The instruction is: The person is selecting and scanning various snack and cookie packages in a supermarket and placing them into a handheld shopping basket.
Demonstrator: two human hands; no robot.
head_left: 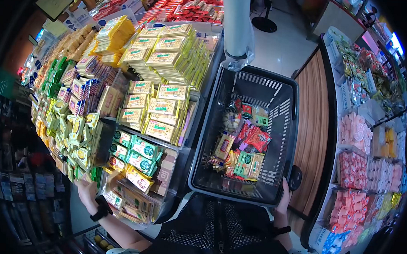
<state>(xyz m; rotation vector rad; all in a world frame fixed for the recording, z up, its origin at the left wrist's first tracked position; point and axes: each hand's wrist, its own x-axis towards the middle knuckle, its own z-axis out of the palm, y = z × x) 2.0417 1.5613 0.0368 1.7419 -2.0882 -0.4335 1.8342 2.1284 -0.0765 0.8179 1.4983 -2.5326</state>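
Note:
My left hand [87,193] is at the lower left, at the front edge of the snack display beside green-wrapped packets [85,174]; its fingertips are partly hidden among the wrappers. My right hand [283,198] is at the near right corner of a black shopping basket [196,172], with its fingers against the rim. Inside the basket lie several wrapped snacks, among them a red packet [258,139], a green packet [243,163] and a yellowish biscuit pack [223,145].
Yellow biscuit packs [164,58] are stacked high in bins on the left. A pale pillar [235,25] stands just beyond the basket. To the right, a wood-sided counter [311,132] holds bins of pink and red packets [352,164].

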